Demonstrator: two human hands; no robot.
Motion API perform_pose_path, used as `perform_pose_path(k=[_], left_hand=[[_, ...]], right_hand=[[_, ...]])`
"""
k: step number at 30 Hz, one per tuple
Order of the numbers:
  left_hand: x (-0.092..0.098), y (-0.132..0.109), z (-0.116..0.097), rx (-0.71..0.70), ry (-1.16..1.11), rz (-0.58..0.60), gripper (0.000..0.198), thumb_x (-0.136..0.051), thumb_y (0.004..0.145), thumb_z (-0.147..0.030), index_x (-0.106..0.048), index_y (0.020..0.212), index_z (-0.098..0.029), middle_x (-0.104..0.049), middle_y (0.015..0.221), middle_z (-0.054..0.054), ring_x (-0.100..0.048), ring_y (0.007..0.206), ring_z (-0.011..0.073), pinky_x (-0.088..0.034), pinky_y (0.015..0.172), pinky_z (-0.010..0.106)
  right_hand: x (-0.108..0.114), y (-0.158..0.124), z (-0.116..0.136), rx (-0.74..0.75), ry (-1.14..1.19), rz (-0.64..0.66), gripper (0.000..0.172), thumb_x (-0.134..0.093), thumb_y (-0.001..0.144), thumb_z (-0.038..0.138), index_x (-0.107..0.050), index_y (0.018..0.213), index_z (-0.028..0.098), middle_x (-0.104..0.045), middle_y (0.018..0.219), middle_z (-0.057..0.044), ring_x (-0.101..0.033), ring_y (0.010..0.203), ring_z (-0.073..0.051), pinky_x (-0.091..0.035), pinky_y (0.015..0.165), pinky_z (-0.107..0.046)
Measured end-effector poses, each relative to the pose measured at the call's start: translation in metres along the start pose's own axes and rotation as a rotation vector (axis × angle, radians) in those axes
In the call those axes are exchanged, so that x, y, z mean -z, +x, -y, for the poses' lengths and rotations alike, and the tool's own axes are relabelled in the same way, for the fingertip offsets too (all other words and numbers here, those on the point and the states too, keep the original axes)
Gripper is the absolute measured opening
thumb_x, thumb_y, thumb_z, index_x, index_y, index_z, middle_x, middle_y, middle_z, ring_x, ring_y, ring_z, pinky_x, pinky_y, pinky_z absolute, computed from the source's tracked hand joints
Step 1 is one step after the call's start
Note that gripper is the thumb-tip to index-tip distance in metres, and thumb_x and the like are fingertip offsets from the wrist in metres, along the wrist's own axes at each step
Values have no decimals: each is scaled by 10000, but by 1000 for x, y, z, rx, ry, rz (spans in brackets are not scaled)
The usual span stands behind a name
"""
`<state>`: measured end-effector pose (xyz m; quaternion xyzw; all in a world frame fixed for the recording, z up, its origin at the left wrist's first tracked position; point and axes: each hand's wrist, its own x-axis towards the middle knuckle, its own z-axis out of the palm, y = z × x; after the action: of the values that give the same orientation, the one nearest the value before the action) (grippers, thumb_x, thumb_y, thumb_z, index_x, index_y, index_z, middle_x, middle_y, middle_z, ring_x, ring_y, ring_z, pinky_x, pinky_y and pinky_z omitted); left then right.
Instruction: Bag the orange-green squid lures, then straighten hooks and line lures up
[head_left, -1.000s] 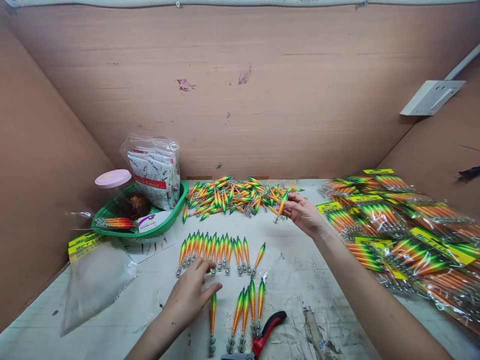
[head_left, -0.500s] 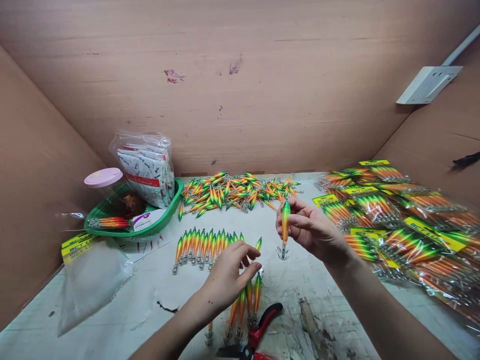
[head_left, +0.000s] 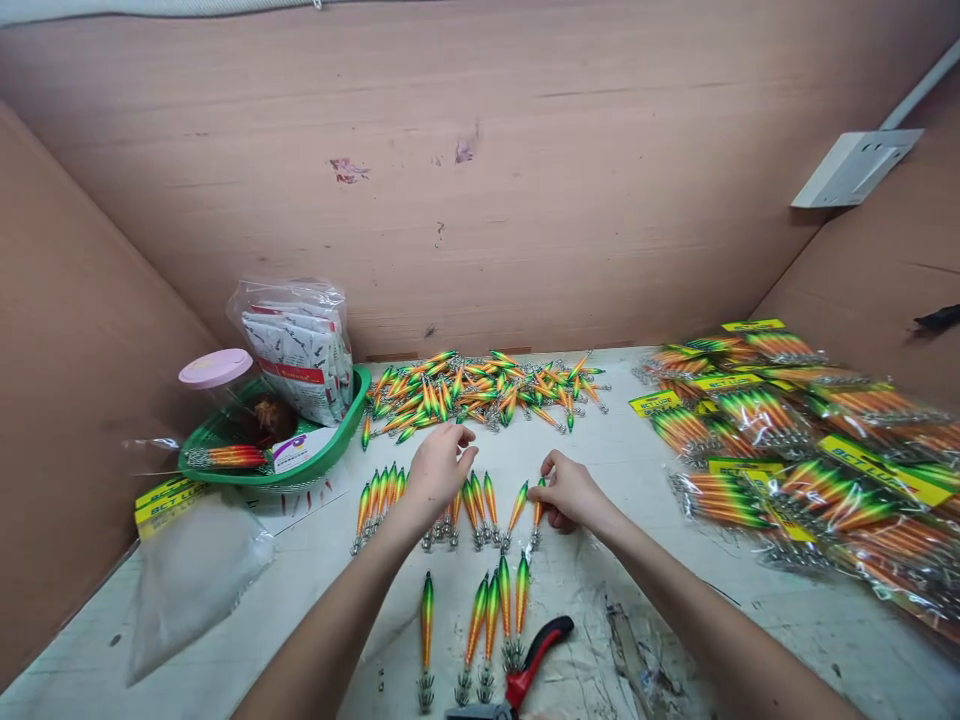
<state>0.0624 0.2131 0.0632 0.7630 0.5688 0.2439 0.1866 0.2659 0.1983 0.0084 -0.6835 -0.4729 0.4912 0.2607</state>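
Note:
My right hand (head_left: pixel 568 492) pinches the top of a green, yellow and orange squid jig (head_left: pixel 537 528), which stands at the right end of a row of similar jigs (head_left: pixel 480 505). My left hand (head_left: pixel 442 468) is over the middle of that row, just in front of a loose pile of jigs (head_left: pixel 487 390). Its thumb and fingers are apart and nothing shows between them; the hand hides part of the row. Closer to me lie several more jigs (head_left: pixel 491 620), their hooked ends pointing my way, beside red and black pliers (head_left: pixel 536 660).
Packed jigs in clear bags with yellow labels (head_left: pixel 874 468) are heaped at the right. At the left are a green basket (head_left: pixel 352 415) with a lidded jar (head_left: pixel 217 370) and packets (head_left: pixel 292 350), plus a clear bag (head_left: pixel 199 575). Board walls enclose the table.
My right hand has brought its jig down to the right end of the row. My left hand has moved up and away, towards the pile, uncovering the jigs by the pliers.

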Motion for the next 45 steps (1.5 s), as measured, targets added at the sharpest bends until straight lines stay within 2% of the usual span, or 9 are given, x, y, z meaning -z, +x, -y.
perform_pose_path(k=[3,6,9,12,19,27,39,42,45], left_hand=[[17,-13,19,-15,14,-5,163,-488,843,-264,-605,910,-174,-633,935,86,-599,887,238,-469,794,373],[29,-45,47,-25,38,-7,223,-506,851,-332,-611,977,-182,-635,1007,105,-582,997,266,-459,872,413],[31,-74,73,-100,85,62,474,-604,803,-440,-551,1197,-183,-550,1272,156,-484,1212,314,-401,1004,472],[24,-86,85,-168,146,169,697,-668,753,-474,-445,1349,-191,-394,1455,177,-319,1364,352,-279,1100,544],[1,-62,62,-339,157,367,829,-717,694,-531,-406,1399,-225,-317,1527,122,-193,1427,336,-193,1140,561],[-20,-40,56,-426,150,358,770,-663,729,-572,-452,1370,-203,-362,1497,157,-252,1410,332,-215,1137,545],[-14,-15,61,-457,210,335,660,-660,770,-468,-491,1337,-175,-418,1462,163,-319,1385,309,-221,1146,504],[-1,-19,64,-447,246,311,710,-682,743,-489,-470,1360,-209,-346,1508,141,-281,1401,320,-206,1147,519],[23,-40,82,-428,280,253,812,-699,699,-547,-430,1393,-224,-309,1528,134,-247,1412,332,-179,1150,535]], right_hand=[[-7,-1,5,39,-35,32,357,-694,671,154,-378,803,255,-484,349,131,-440,230,-111,-296,252,-166],[-16,1,8,86,-59,78,310,-675,720,194,-383,809,250,-489,380,129,-482,271,-108,-319,286,-165],[-23,4,11,147,-104,123,260,-643,765,228,-388,813,245,-493,408,116,-510,310,-118,-333,331,-185],[-22,3,11,255,-164,137,235,-638,774,252,-410,826,237,-491,450,103,-482,347,-107,-320,394,-208],[-4,-20,-6,427,-254,334,390,-743,596,212,-465,870,222,-530,647,75,-505,556,-111,-388,502,-211],[-12,-15,-7,543,-351,286,294,-629,654,129,-467,887,208,-518,772,38,-456,584,-101,-388,547,-232],[-26,4,13,651,-490,191,348,-712,644,195,-450,873,213,-554,815,13,-539,720,-157,-422,635,-266],[-27,5,16,694,-546,160,330,-705,683,231,-447,888,215,-562,849,1,-553,756,-167,-437,668,-278],[-29,3,15,744,-621,123,386,-729,689,312,-453,939,212,-563,956,-41,-571,830,-202,-452,698,-305]])
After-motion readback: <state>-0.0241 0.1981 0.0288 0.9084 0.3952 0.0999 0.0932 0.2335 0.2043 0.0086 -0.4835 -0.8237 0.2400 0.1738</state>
